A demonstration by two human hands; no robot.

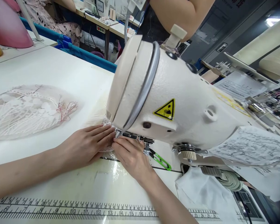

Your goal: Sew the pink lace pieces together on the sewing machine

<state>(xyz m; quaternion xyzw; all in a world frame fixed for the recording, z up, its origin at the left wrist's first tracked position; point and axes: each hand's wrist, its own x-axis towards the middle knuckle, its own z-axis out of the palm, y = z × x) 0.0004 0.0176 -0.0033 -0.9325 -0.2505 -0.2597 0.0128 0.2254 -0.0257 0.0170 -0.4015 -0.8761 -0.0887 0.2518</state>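
Note:
A white lace piece [107,148] lies under the needle end of a cream sewing machine [191,93]. My left hand [88,141] rests on it, fingers stretched out and lying flat, left of the presser area. Close beside it, my right hand [129,154] has its fingers bent together at the edge of the lace, which they appear to pinch. The machine head hides the needle, and my fingers cover much of the lace. Green thread snips [162,161] lie on the machine bed, just right of my right hand.
A clear bag of lace pieces and loose threads [32,112] lies on the white table [60,68] at left. A printed ruler strip [84,211] runs along the front edge. White cloth [203,189] hangs at right. Across the table, a person's arm [179,15] shows behind the machine.

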